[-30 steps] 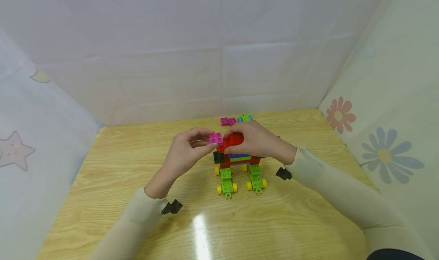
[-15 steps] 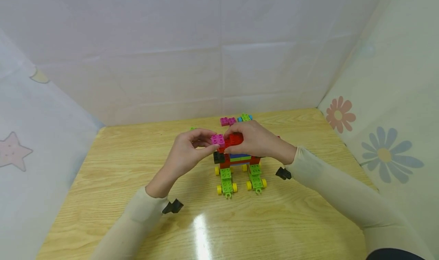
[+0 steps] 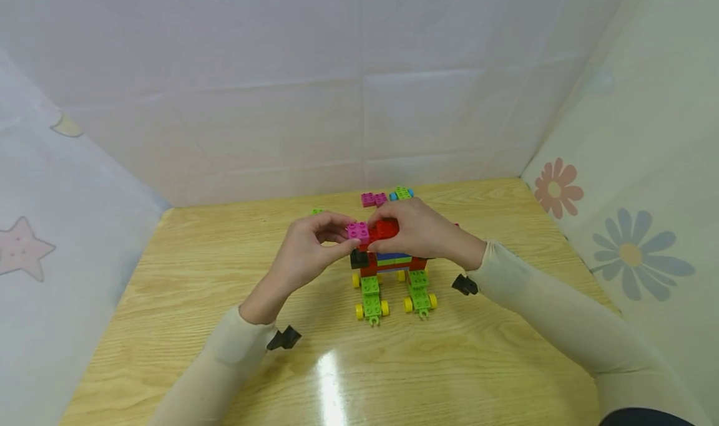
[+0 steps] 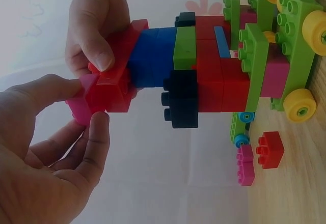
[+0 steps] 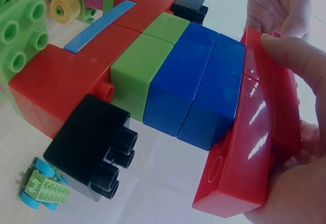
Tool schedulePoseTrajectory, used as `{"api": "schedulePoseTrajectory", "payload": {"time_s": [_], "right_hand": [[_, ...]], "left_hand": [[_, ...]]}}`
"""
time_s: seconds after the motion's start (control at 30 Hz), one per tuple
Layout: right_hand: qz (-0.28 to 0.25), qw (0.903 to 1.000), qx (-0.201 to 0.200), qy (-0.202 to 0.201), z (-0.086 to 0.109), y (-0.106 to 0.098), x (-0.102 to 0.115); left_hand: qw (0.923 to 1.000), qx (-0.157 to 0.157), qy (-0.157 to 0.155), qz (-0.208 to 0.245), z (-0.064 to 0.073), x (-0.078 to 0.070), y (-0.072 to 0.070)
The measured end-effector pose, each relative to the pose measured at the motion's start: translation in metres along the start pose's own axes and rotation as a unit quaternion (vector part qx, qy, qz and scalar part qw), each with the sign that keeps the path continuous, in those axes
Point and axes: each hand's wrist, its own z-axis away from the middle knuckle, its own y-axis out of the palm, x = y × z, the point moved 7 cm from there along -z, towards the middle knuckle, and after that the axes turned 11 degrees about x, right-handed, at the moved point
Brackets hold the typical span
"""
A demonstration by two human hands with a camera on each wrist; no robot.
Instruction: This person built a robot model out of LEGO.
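My left hand [image 3: 306, 245] pinches a pink brick [image 3: 358, 231] between thumb and fingers. In the left wrist view, this brick lies right against the end of the red bricks [image 4: 116, 84] topping a toy-brick build. My right hand [image 3: 418, 229] grips those red bricks from the other side. Beneath them, blue bricks [image 5: 175, 89], a green brick [image 5: 137, 71] and a red base [image 5: 76, 81] are stacked. A black brick [image 5: 89, 145] juts out at the side. The build stands on green wheeled pieces [image 3: 371, 295] with yellow wheels [image 4: 299, 105].
Pink bricks [image 3: 373, 199] and a small green piece with blue wheels [image 3: 401, 193] lie behind the build near the table's back edge. A loose red brick [image 4: 270, 149] is there too. Another green piece [image 3: 317, 211] shows behind the left hand. Pale cloth walls [image 3: 253, 133] enclose the wooden table [image 3: 224, 257].
My left hand has shifted slightly right and down, bringing the pink brick onto the left end of the red top bricks. The right hand keeps its grip, nearly still.
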Motion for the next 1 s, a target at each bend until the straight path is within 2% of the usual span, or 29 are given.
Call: {"api": "schedulePoseTrajectory", "payload": {"time_s": [0.27,0.67,1.0], "right_hand": [[-0.003,1.0000,0.001,-0.009,-0.0003,-0.0003,-0.0011],[-0.001,0.9999,0.001,-0.014,0.0009,-0.0014,-0.0018],[-0.008,0.9999,0.001,-0.013,0.0011,-0.0020,-0.0018]], "left_hand": [[0.9996,0.009,0.006,-0.026,-0.0012,-0.0023,-0.0006],[0.9986,0.020,0.030,-0.038,-0.0028,-0.0037,0.0010],[0.9982,0.030,0.008,-0.052,-0.0064,-0.0043,-0.0010]]}}
